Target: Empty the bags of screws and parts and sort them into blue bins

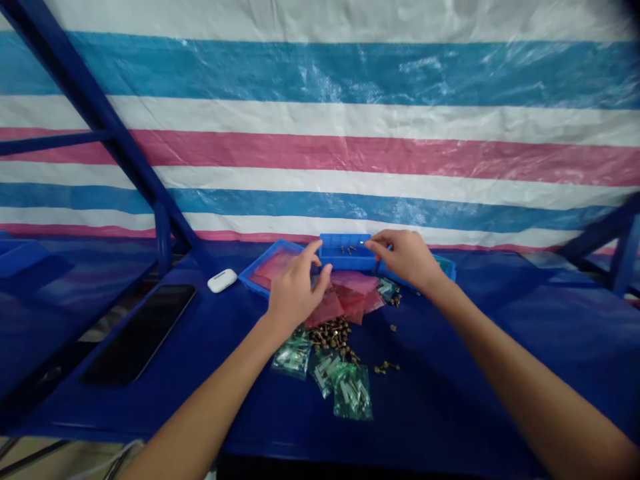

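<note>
My left hand is open, thumb and fingers apart, over several pink plastic bags and beside a blue tray with more pink bags. My right hand pinches at the right end of a small blue bin. A small brass-coloured screw shows at its fingertips, too small to make out fully. A few screws lie inside that bin. Below the pink bags is a heap of brass screws. Clear green bags filled with small parts lie in front of the heap.
On the left are a black phone and a white earbud case. Loose screws are scattered on the blue table. Another blue bin is partly behind my right wrist. Blue metal posts and a striped sheet stand behind.
</note>
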The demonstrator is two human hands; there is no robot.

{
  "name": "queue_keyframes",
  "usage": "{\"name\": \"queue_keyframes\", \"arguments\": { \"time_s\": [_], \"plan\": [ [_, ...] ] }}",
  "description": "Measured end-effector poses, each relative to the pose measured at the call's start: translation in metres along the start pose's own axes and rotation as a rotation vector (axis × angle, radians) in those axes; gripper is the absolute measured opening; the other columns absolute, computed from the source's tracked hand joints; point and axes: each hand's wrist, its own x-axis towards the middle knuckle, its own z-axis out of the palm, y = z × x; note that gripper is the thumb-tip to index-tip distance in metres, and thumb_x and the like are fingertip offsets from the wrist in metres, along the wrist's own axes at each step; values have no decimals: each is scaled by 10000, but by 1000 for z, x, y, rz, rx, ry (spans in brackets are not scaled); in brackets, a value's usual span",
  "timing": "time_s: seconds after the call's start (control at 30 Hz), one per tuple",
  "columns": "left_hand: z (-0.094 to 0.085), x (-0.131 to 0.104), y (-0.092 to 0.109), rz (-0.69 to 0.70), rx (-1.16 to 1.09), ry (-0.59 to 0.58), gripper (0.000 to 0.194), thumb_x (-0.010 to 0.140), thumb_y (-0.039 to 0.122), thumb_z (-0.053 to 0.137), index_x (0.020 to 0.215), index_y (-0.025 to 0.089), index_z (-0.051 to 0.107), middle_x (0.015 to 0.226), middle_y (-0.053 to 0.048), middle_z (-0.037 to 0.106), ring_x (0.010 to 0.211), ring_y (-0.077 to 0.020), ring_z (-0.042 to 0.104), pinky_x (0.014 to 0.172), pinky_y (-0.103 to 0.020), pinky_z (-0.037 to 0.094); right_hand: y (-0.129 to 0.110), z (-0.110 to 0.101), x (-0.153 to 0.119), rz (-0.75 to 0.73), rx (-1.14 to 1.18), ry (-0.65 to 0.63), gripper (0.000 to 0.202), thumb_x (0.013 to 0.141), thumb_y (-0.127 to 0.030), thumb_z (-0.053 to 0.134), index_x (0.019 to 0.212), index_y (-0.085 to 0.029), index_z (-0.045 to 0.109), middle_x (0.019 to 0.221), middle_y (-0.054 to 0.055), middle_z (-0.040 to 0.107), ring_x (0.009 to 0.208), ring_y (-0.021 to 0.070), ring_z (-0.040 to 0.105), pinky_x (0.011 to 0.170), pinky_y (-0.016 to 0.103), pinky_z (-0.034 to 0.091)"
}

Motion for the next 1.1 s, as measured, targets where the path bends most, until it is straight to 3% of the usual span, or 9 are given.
{"name": "queue_keyframes", "arguments": {
  "time_s": [0.1, 0.17, 0.23, 0.4, 0.47, 0.57, 0.8, 1.0, 1.1],
  "plan": [
    [-2, 3, -6, -42, 98, 14, 439, 939, 335, 496, 1342, 174, 428, 927, -33, 681, 771, -150, 632, 647, -243, 468, -2, -8, 11, 23, -102, 153, 297, 887, -409, 561, 992, -167, 697, 674, 54, 688, 635, 214, 631, 642, 309, 418],
    [-2, 4, -7, -49, 116, -9, 451, 942, 332, 486, 1358, 173, 414, 948, -39, 681, 785, -156, 637, 627, -241, 462, -1, -9, 0, 28, -108, 340, 349, 915, -407, 520, 1148, -172, 631, 711, 46, 688, 615, 198, 620, 631, 299, 413],
    [-1, 3, -7, -42, 122, -25, 465, 945, 327, 475, 1375, 169, 395, 979, -51, 682, 818, -166, 643, 618, -240, 460, 4, -9, -19, 28, -109, 375, 336, 933, -418, 486, 1112, -173, 631, 648, 25, 644, 551, 171, 576, 580, 283, 389],
    [-1, 2, -5, -16, 162, -19, 414, 940, 331, 484, 1316, 162, 450, 985, -61, 685, 818, -176, 646, 612, -244, 453, 33, -13, -60, -91, 92, -438, 322, 890, -484, 540, 755, -211, 646, 599, -15, 594, 530, 133, 523, 491, 243, 361],
    [-1, 1, -3, -27, 166, -29, 391, 934, 338, 495, 1288, 173, 471, 962, -49, 685, 768, -161, 639, 595, -238, 443, 43, -15, -67, -27, 126, -589, 300, 844, -501, 605, 754, -217, 636, 587, -27, 577, 520, 126, 511, 461, 231, 348],
    [1, 0, 1, -43, 168, -51, 364, 929, 348, 498, 1258, 190, 494, 910, -27, 678, 724, -146, 629, 578, -228, 431, 52, -10, -73, -16, 123, -663, 257, 786, -465, 687, 745, -219, 625, 573, -32, 578, 507, 119, 508, 447, 228, 333],
    [7, -5, 9, -18, 148, -123, 310, 917, 321, 518, 1205, 208, 532, 903, -16, 678, 712, -135, 622, 599, -224, 443, 46, 3, -73, -182, 59, -576, 224, 876, -286, 574, 669, -207, 606, 572, -22, 581, 503, 108, 472, 494, 267, 290],
    [12, -11, 16, 208, -163, -284, 108, 898, 276, 556, 930, 200, 626, 837, -21, 672, 781, -151, 615, 757, -280, 489, 22, 7, -73, -125, 379, -377, 202, 922, -348, 525, 899, -209, 671, 762, 0, 671, 649, 132, 574, 574, 238, 400],
    [16, -14, 21, 240, -295, -362, 139, 882, 309, 591, 945, 194, 636, 887, -42, 678, 824, -163, 625, 769, -300, 507, 16, 15, -76, -110, 450, -324, 191, 910, -343, 549, 915, -201, 677, 790, 12, 680, 661, 135, 585, 596, 242, 427]
  ]
}}
